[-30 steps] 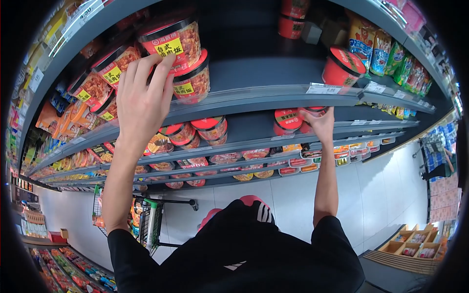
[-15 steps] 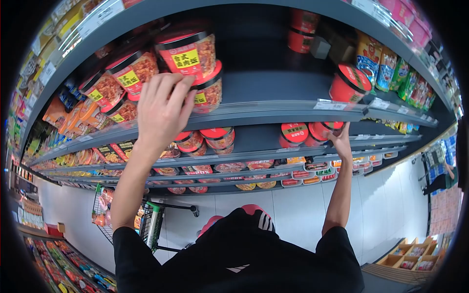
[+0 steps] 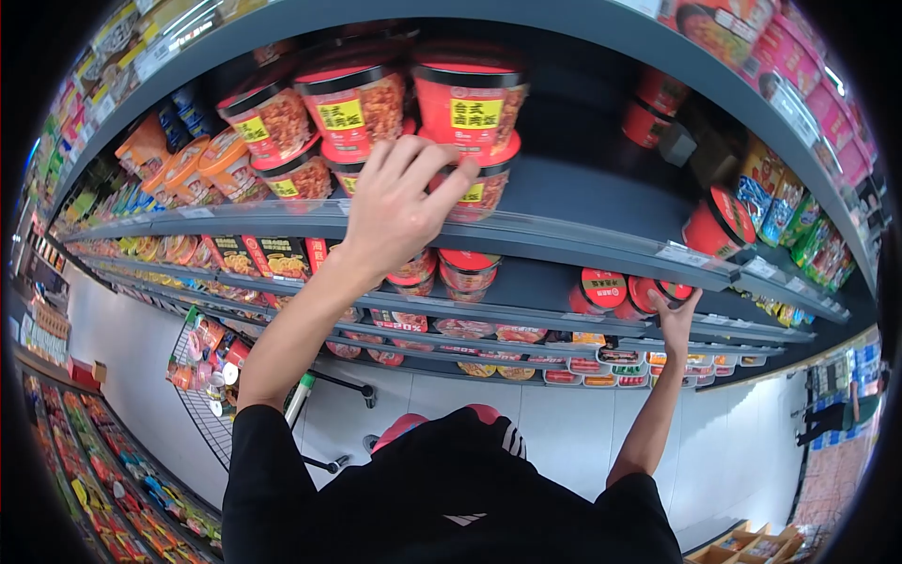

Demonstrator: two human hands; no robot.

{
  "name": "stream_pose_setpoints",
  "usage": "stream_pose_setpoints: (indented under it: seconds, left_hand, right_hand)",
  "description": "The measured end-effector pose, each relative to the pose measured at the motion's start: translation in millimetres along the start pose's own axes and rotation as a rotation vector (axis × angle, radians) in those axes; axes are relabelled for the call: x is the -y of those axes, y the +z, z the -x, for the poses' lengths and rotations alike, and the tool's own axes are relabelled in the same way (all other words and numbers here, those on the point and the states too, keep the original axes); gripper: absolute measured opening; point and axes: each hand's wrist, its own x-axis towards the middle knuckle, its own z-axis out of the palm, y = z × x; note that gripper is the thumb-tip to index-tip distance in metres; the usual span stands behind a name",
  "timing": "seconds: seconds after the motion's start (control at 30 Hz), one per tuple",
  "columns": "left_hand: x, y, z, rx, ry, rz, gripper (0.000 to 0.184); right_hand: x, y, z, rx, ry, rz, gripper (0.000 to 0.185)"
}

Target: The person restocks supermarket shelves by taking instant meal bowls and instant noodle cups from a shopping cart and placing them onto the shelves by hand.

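Observation:
My left hand (image 3: 399, 193) is in front of the upper shelf, its curled fingers over the lower part of the stacked red tubs. A top tub with a yellow label (image 3: 470, 103) stands just above the fingertips. Whether the fingers grip a tub is hidden by the back of the hand. Lower right, my right hand (image 3: 675, 315) has its fingers around a red tub (image 3: 669, 290) on the shelf below. Beside it stand another red tub (image 3: 639, 296) and a red tub with a dark band (image 3: 603, 289). A single red tub (image 3: 720, 224) sits above, near the shelf edge.
The upper shelf's edge (image 3: 564, 235) runs between my hands. A shopping cart with goods (image 3: 202, 376) stands at lower left. Bagged snacks (image 3: 822, 226) are on the right. Another person (image 3: 841, 415) is at the far right. A wooden bin (image 3: 752, 545) sits at lower right.
The view has shifted, so shelf goods sit further right. My right hand has moved from beneath the right tub to around it. My left hand stays by the stacked tubs.

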Motion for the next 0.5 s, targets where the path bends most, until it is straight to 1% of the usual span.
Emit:
stream_pose_setpoints:
  seconds: [0.03,0.13,0.17,0.2,0.27,0.3,0.33,0.4,0.47,0.5]
  left_hand:
    - [0,2,1,-0.02,-0.004,0.005,0.034]
    - [-2,-4,7,-0.095,-0.039,0.08,0.035]
    - [-6,-11,9,-0.134,-0.054,0.115,0.035]
    - [-8,-19,15,-0.171,-0.07,0.149,0.034]
    - [-15,-35,46,-0.18,-0.125,0.225,0.034]
    - [-19,-44,66,-0.182,-0.159,0.256,0.035]
    - [-23,-53,86,-0.165,-0.243,0.266,0.035]
    - [-31,-72,131,-0.133,-0.418,0.275,0.039]
    - [-36,-87,185,-0.094,-0.673,0.275,0.038]
    - [-39,-97,210,-0.082,-0.8,0.274,0.037]
  right_hand:
    - [-3,-2,-2,0.035,0.009,-0.003,0.1]
    - [-6,2,6,-0.011,-0.023,-0.027,0.108]
    - [-4,2,11,-0.005,0.013,0.008,0.116]
    - [5,9,21,-0.067,-0.008,0.044,0.114]
    - [23,24,45,-0.17,-0.026,0.235,0.108]
    - [30,33,61,-0.198,-0.092,0.316,0.102]
    - [37,43,77,-0.224,-0.161,0.392,0.097]
    - [65,70,112,-0.23,-0.136,0.428,0.082]
    - [75,98,143,-0.229,-0.123,0.415,0.067]
    - [76,116,154,-0.308,-0.198,0.414,0.039]
